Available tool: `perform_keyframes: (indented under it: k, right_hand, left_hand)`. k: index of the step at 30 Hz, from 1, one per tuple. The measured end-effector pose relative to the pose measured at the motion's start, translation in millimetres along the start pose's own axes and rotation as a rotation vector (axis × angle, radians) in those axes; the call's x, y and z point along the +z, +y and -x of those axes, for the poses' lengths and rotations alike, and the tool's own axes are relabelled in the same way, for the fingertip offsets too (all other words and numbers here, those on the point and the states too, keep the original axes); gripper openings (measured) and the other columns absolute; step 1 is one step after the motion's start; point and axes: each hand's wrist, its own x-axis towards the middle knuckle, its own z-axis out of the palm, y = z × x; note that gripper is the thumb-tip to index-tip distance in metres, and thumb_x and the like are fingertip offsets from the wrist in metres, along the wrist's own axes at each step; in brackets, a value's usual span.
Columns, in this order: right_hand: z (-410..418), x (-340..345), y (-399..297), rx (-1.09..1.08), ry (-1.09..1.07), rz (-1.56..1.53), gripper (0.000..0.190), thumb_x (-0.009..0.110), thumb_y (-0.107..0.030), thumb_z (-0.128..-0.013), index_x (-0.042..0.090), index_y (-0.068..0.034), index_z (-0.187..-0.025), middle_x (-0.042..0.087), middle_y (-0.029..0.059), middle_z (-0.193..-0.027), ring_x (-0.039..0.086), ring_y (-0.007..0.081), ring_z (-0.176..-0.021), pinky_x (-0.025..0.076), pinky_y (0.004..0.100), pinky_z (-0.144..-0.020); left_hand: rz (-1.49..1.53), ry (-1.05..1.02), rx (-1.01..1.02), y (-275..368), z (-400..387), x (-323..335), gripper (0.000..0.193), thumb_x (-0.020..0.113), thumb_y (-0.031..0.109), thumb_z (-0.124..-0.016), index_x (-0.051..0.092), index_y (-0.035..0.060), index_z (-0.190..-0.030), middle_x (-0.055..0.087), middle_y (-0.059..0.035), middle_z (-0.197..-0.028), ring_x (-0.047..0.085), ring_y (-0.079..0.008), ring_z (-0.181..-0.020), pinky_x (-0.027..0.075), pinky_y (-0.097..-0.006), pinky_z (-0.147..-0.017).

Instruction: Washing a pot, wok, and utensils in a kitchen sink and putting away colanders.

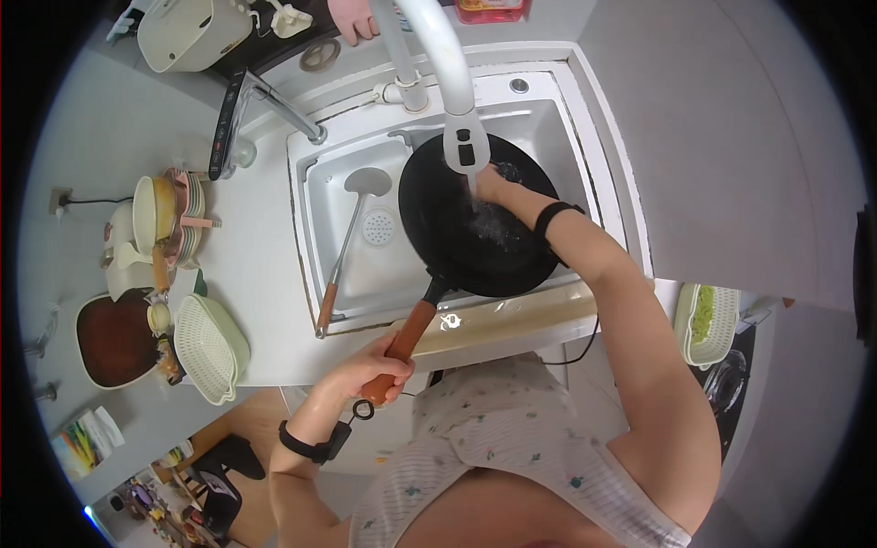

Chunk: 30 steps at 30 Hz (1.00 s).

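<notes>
My left hand [388, 366] is closed round the brown handle of a black wok [445, 233], which is tilted over the right part of the sink. Inside the wok is my right hand [488, 183], near its far side; the tap partly hides the fingers, so whether they hold something cannot be told. Water runs from the white tap [467, 144] into the wok, splashing on its dark surface. Left of the wok, a metal spatula [368, 182] with a wooden handle lies across the sink basin [356, 274], its handle end over the near rim.
A pale green colander basket [209, 349] stands on the counter at left, near stacked pans [152, 216]. A second tap [288, 109] with a control panel rises at the sink's back left. At right is a basket [712, 325] with green food. A pink glove [353, 19] hangs behind.
</notes>
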Motion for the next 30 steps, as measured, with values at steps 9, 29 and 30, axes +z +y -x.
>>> perform_keyframes:
  k: [9,29,30]
  right_hand:
    - [44.8,-74.9,-121.1,-0.467,-0.544,-0.757,0.038,0.053,0.001,-0.069,0.049,-0.006,-0.106,0.041,0.0121,-0.103,0.045,0.0274,-0.097,0.038,0.0333,-0.083]
    - [94.4,-105.9,-67.1,0.076,-0.992,-0.148,0.054,0.049,-0.009,-0.071,0.032,0.000,-0.121,0.043,0.0257,-0.113,0.043,0.0338,-0.107,0.032,0.0378,-0.093]
    - [92.0,-115.7,-61.9,0.111,-1.239,0.108,0.066,0.049,-0.005,-0.072,0.018,-0.002,-0.130,0.036,0.0257,-0.122,0.047,0.0326,-0.105,0.035,0.0315,-0.091]
  left_hand:
    - [0.041,0.036,0.017,-8.8,1.6,-6.0,0.035,0.054,0.000,-0.067,0.034,0.0053,-0.094,0.041,-0.0075,-0.057,0.041,-0.0153,-0.036,0.034,-0.0280,-0.032]
    - [0.061,0.034,0.035,-3.4,4.5,0.8,0.035,0.052,0.002,-0.068,0.034,0.0054,-0.098,0.040,-0.0053,-0.055,0.042,-0.0141,-0.037,0.035,-0.0261,-0.034]
    - [0.077,0.030,0.042,-6.2,5.7,0.2,0.036,0.053,0.002,-0.068,0.034,0.0052,-0.099,0.040,-0.0052,-0.056,0.042,-0.0142,-0.037,0.036,-0.0263,-0.034]
